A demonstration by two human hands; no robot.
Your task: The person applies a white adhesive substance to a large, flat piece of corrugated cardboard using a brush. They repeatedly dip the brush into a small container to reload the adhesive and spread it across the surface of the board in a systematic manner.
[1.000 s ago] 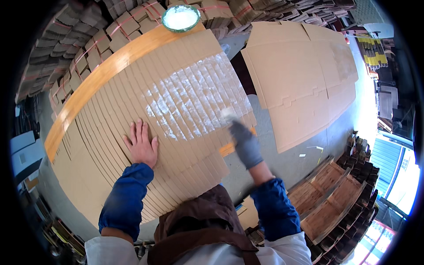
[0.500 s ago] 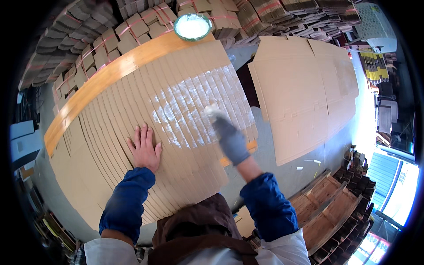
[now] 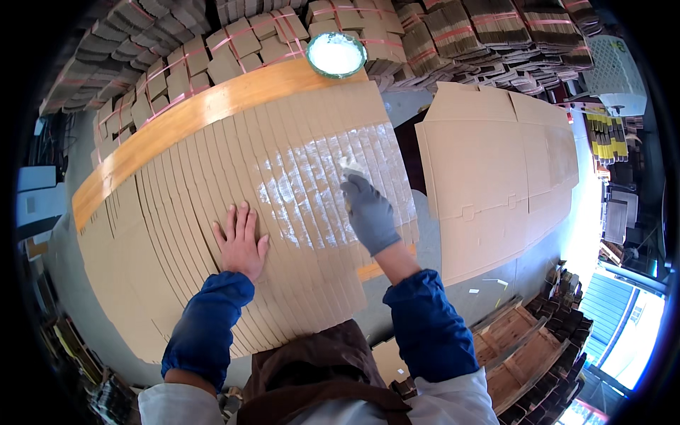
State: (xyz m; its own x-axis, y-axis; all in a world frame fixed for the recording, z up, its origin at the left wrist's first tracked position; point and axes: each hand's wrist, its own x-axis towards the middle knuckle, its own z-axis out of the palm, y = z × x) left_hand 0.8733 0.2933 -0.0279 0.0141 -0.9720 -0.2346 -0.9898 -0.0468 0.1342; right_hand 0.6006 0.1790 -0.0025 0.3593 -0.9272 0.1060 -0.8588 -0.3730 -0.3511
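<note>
A row of overlapping cardboard sheets (image 3: 304, 269) fans across the work surface in front of me, their edges forming close parallel lines. My bare left hand (image 3: 242, 244) lies flat on these sheets, fingers spread. In a grey glove, my right hand (image 3: 371, 218) is closed round a brush (image 3: 350, 166) whose white-coated tip rests over the sheets' right part; its handle is mostly hidden by the fingers. Streaks of white paste (image 3: 297, 191) cover the edges around the brush. A green-rimmed bowl (image 3: 336, 74) of white paste stands at the far edge.
A wooden board (image 3: 205, 103) shows along the far side. To the right lies a large flat cardboard piece (image 3: 482, 170). Strapped cardboard bundles (image 3: 234, 46) are stacked behind, and wooden pallets (image 3: 513, 347) sit at the lower right. Small scraps (image 3: 473, 291) lie on the floor.
My right hand has drawn the brush slightly across the pasted area, and the motion blur is gone. The left hand stays flat on the sheets. The whole view has shifted slightly.
</note>
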